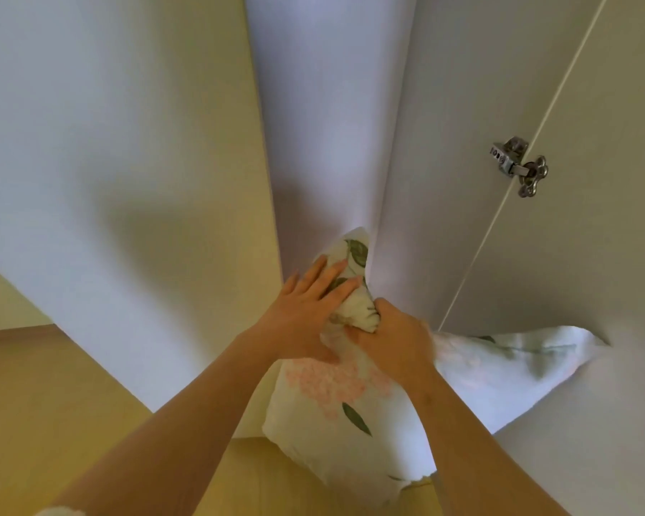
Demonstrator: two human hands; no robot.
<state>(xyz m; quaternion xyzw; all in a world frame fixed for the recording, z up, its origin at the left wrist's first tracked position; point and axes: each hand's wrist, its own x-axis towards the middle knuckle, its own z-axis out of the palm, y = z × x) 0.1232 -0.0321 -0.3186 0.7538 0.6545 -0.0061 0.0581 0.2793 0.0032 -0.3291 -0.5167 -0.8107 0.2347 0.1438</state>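
Observation:
A white pillow with pink flowers and green leaves stands on end inside a white cupboard, its top corner pushed into the back corner. My left hand lies flat on its upper part, fingers straight, pressing it. My right hand grips a bunched fold of the pillow's cover just right of the left hand. A second floral pillow or a part of the same fabric spreads out to the right, low against the cupboard wall.
The cupboard's white left panel and back wall meet in a narrow corner. On the right an open door hangs on a metal hinge. A yellowish wooden floor shows at lower left.

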